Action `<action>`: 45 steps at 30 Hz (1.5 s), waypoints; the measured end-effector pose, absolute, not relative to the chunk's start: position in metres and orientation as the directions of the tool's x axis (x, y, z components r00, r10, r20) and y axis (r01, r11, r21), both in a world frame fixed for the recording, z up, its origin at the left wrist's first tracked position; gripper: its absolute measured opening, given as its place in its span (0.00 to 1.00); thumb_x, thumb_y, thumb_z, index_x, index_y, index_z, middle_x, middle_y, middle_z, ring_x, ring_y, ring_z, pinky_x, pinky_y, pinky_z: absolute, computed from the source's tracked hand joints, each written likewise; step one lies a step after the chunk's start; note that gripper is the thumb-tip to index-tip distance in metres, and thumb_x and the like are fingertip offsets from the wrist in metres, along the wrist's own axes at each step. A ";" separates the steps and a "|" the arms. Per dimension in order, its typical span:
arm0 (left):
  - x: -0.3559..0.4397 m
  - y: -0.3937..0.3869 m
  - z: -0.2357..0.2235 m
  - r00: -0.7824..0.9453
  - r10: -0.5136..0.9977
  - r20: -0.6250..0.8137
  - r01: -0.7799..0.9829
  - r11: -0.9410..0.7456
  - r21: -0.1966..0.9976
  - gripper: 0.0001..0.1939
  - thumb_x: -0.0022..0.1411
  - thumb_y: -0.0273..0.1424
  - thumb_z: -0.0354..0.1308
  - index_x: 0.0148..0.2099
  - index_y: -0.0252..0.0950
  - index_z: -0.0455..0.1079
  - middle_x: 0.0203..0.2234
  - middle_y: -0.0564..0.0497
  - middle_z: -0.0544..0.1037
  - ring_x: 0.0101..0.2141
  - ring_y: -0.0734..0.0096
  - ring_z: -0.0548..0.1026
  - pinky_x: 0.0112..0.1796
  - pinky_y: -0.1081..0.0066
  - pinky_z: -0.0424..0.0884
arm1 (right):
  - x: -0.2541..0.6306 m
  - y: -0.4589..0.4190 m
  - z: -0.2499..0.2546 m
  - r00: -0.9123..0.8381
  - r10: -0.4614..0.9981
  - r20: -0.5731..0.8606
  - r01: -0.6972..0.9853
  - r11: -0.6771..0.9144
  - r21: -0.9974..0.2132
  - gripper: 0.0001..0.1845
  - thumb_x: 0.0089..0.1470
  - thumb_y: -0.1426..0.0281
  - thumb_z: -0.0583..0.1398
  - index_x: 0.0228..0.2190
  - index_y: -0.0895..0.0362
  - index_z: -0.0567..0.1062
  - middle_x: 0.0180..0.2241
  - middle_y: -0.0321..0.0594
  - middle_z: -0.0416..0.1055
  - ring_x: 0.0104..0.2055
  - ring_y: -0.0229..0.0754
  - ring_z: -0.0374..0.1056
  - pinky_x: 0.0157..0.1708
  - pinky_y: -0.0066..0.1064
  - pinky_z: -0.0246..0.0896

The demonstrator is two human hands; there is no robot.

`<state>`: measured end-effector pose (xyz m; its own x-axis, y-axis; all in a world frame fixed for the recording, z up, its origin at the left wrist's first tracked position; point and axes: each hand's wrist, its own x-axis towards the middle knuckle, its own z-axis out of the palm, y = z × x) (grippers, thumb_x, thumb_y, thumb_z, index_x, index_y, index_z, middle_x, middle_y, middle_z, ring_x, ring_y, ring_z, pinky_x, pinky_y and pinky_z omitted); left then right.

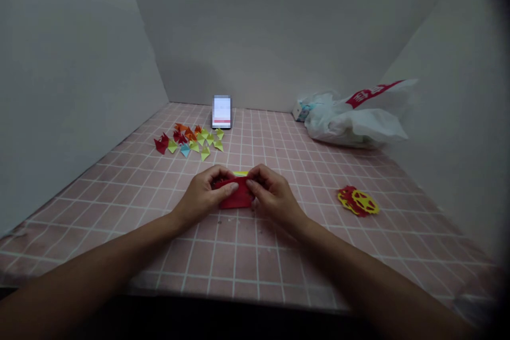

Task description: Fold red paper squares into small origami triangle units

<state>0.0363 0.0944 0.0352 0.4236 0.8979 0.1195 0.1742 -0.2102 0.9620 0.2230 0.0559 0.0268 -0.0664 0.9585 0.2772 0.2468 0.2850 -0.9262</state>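
Between my two hands is a piece of red paper (pixel 236 199), held a little above the table near the middle. My left hand (pixel 206 189) pinches its left side, thumb on the near face. On the other side my right hand (pixel 272 191) grips the upper right corner between thumb and fingers. The fingertips behind the paper are hidden. Just beyond its top edge shows a strip of yellow paper (pixel 240 173); whether it is touched by the fingers I cannot tell.
Several folded paper pieces (pixel 190 138) in red, orange, yellow-green and blue lie at the back left. Behind them a lit phone (pixel 222 112) stands upright. Red and yellow paper cutouts (pixel 358 201) lie at right. A white plastic bag (pixel 354 122) and a small box (pixel 299 110) sit back right.
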 end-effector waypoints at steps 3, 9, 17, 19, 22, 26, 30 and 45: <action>0.037 0.092 0.038 0.430 0.891 0.149 0.192 -0.251 0.949 0.07 0.59 0.35 0.61 0.33 0.36 0.75 0.28 0.52 0.76 0.31 0.70 0.71 0.32 0.72 0.66 | 0.222 0.056 0.025 -0.125 0.959 0.254 0.217 0.276 -0.936 0.02 0.56 0.70 0.58 0.31 0.55 0.69 0.28 0.34 0.66 0.29 0.36 0.61 0.27 0.28 0.56; 0.038 0.092 0.037 0.417 0.904 0.095 0.118 -0.157 0.981 0.09 0.57 0.36 0.62 0.31 0.35 0.73 0.26 0.52 0.74 0.28 0.73 0.69 0.29 0.73 0.65 | 0.220 0.056 0.027 -0.124 0.987 0.101 0.010 0.103 -0.995 0.05 0.51 0.69 0.61 0.33 0.55 0.70 0.24 0.31 0.65 0.24 0.34 0.61 0.23 0.27 0.56; 0.038 0.095 0.034 0.496 0.868 -0.036 0.065 0.005 0.998 0.10 0.53 0.36 0.64 0.32 0.34 0.72 0.25 0.53 0.75 0.25 0.74 0.69 0.28 0.74 0.63 | 0.219 0.054 0.030 -0.064 0.989 0.136 0.012 0.137 -0.991 0.07 0.48 0.72 0.59 0.33 0.55 0.73 0.22 0.29 0.64 0.22 0.33 0.58 0.23 0.26 0.53; 0.039 0.095 0.034 0.498 0.866 -0.042 0.016 0.040 0.999 0.10 0.52 0.35 0.64 0.34 0.34 0.72 0.26 0.53 0.75 0.26 0.74 0.70 0.29 0.74 0.63 | 0.219 0.054 0.030 -0.060 0.989 0.136 0.007 0.137 -0.991 0.06 0.48 0.72 0.59 0.32 0.55 0.73 0.23 0.30 0.65 0.22 0.33 0.59 0.23 0.27 0.54; 0.039 0.095 0.032 0.484 0.874 -0.048 -0.045 0.079 0.996 0.09 0.52 0.33 0.65 0.36 0.36 0.73 0.27 0.54 0.75 0.26 0.75 0.70 0.29 0.75 0.63 | 0.220 0.054 0.030 -0.071 0.987 0.142 0.018 0.143 -0.989 0.05 0.48 0.73 0.59 0.30 0.55 0.74 0.22 0.30 0.66 0.22 0.33 0.60 0.23 0.27 0.55; 0.038 0.097 0.030 0.460 0.884 -0.083 -0.089 0.139 0.986 0.07 0.53 0.31 0.65 0.36 0.36 0.74 0.27 0.55 0.76 0.26 0.76 0.70 0.28 0.76 0.63 | 0.223 0.053 0.031 -0.097 0.965 0.245 0.103 0.254 -0.962 0.05 0.49 0.74 0.58 0.29 0.55 0.75 0.24 0.33 0.69 0.25 0.35 0.62 0.26 0.29 0.57; 0.038 0.098 0.028 0.462 0.879 -0.120 -0.122 0.197 0.973 0.08 0.54 0.32 0.65 0.37 0.36 0.74 0.28 0.55 0.77 0.27 0.76 0.71 0.30 0.76 0.64 | 0.227 0.053 0.032 -0.188 0.883 0.430 0.300 0.469 -0.831 0.09 0.53 0.77 0.57 0.31 0.55 0.76 0.28 0.34 0.74 0.29 0.36 0.67 0.31 0.30 0.60; 0.037 0.097 0.031 0.488 0.861 -0.143 -0.043 0.187 0.981 0.15 0.56 0.40 0.66 0.30 0.33 0.70 0.23 0.56 0.71 0.24 0.79 0.64 0.26 0.77 0.58 | 0.227 0.058 0.026 -0.160 0.930 0.331 0.208 0.359 -0.910 0.04 0.55 0.72 0.59 0.35 0.56 0.72 0.29 0.35 0.71 0.30 0.36 0.66 0.30 0.29 0.61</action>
<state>0.0370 0.0970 0.0308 0.4880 0.8611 -0.1427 -0.0426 0.1868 0.9815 0.2268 0.0575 0.0264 -0.1599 0.9302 0.3305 0.2077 0.3591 -0.9099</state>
